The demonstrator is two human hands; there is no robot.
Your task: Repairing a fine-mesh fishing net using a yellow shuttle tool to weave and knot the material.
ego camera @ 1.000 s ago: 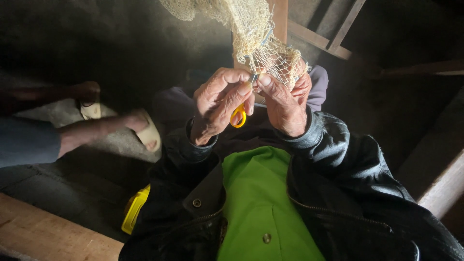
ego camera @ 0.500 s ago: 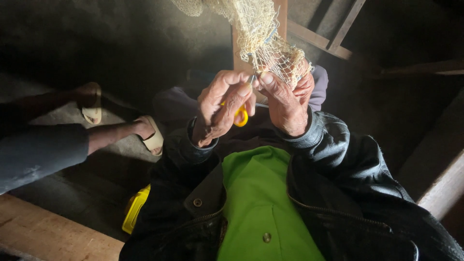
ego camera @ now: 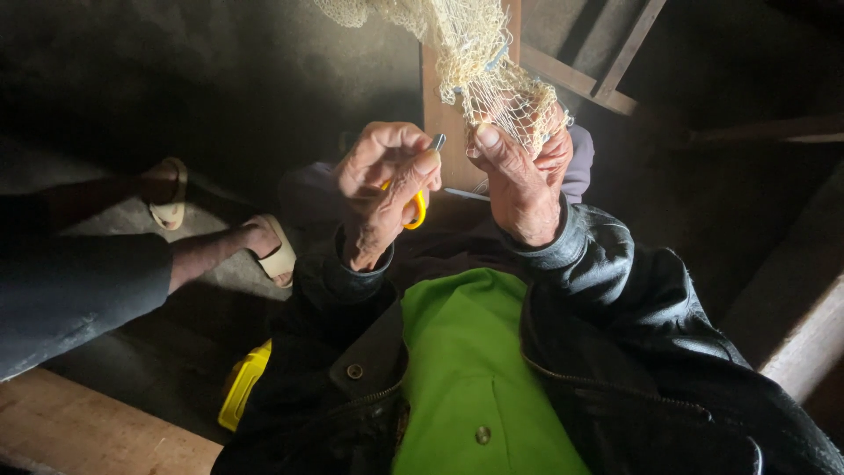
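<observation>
Yellow-handled scissors [ego camera: 413,198] in left hand [ego camera: 387,189]; right hand [ego camera: 519,180] bunches coarse netting [ego camera: 492,79].

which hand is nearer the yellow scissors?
Left. The left hand grips the yellow scissors; the right hand is apart from them, clutching the net.
</observation>
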